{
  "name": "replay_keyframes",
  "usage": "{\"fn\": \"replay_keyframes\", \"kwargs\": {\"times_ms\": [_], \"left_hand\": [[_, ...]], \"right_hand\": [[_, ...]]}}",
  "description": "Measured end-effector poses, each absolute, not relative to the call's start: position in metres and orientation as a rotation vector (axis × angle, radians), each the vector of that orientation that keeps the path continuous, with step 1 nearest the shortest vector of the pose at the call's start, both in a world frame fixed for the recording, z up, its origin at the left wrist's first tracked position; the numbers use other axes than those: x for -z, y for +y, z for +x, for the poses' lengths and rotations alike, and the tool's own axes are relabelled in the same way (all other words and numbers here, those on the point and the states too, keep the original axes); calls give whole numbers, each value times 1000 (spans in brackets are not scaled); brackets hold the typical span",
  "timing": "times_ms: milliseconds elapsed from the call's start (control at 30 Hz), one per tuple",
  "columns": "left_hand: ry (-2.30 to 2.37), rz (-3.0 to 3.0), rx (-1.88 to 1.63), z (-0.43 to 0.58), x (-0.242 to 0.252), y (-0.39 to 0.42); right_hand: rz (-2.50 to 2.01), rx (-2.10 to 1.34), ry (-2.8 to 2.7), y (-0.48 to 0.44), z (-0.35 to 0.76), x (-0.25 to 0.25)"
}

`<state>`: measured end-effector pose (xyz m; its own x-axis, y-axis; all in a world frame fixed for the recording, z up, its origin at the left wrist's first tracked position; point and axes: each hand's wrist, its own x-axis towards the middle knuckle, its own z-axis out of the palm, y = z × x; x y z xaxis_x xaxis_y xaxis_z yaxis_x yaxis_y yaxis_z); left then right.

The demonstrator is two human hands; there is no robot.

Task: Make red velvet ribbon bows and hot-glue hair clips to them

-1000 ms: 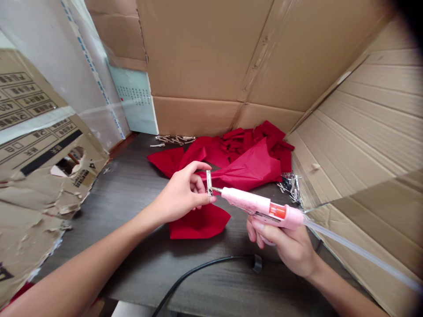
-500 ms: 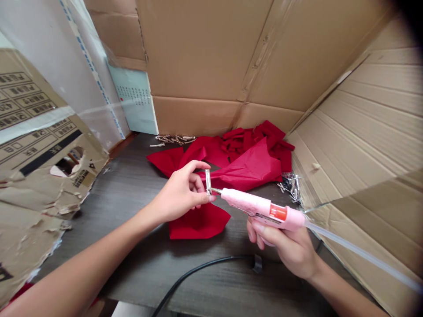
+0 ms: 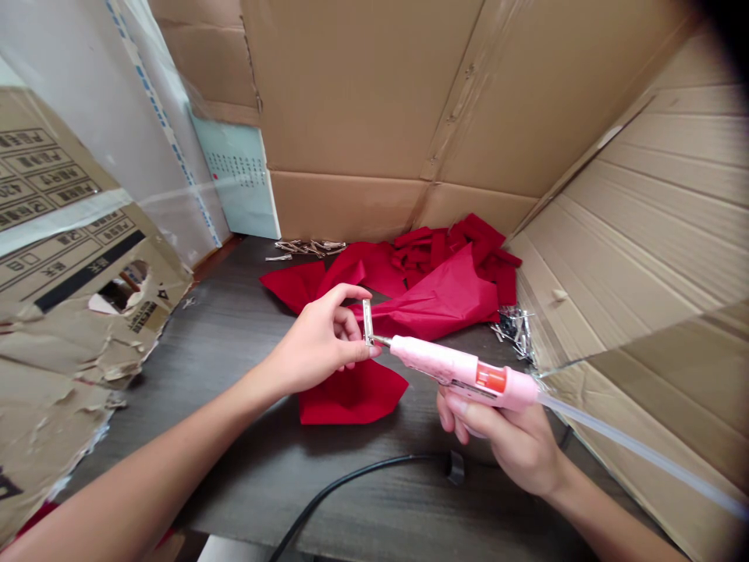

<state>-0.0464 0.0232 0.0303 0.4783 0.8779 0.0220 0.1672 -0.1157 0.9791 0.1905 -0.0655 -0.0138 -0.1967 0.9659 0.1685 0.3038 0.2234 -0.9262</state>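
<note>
Between thumb and fingertips, my left hand (image 3: 321, 339) pinches a small silver metal clip (image 3: 367, 321), held upright above the red fabric bow (image 3: 433, 300). My right hand (image 3: 503, 433) is wrapped round the handle of a pink glue gun (image 3: 462, 367). The gun's metal nozzle is at the lower end of the clip; whether they touch is hard to tell. A clear glue stick (image 3: 632, 445) sticks out of the gun's back. Part of the red fabric is hidden behind my left hand.
Red fabric strips (image 3: 456, 242) are heaped at the back. Metal clips (image 3: 310, 248) lie by the back wall, and more silver pieces (image 3: 516, 332) lie at the right. A black cable (image 3: 351, 474) crosses the dark table (image 3: 234, 468). Cardboard walls (image 3: 351, 94) enclose it.
The clip and the glue gun have shifted very slightly to the left. Both hands keep the same grips.
</note>
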Motion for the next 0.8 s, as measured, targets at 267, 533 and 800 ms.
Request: {"fn": "replay_keyframes", "kwargs": {"times_ms": [267,533,800], "left_hand": [[927,1598,-793,-46,-30,22],[898,1580,-825,-48,-34,22],[850,1698,-852,-49,-33,21]], "right_hand": [[-1204,-1006,-1668,-66,190,13],[-1284,-548,-1798,-61,197,8],[-1128,192,-1858,-50,207,8]]}}
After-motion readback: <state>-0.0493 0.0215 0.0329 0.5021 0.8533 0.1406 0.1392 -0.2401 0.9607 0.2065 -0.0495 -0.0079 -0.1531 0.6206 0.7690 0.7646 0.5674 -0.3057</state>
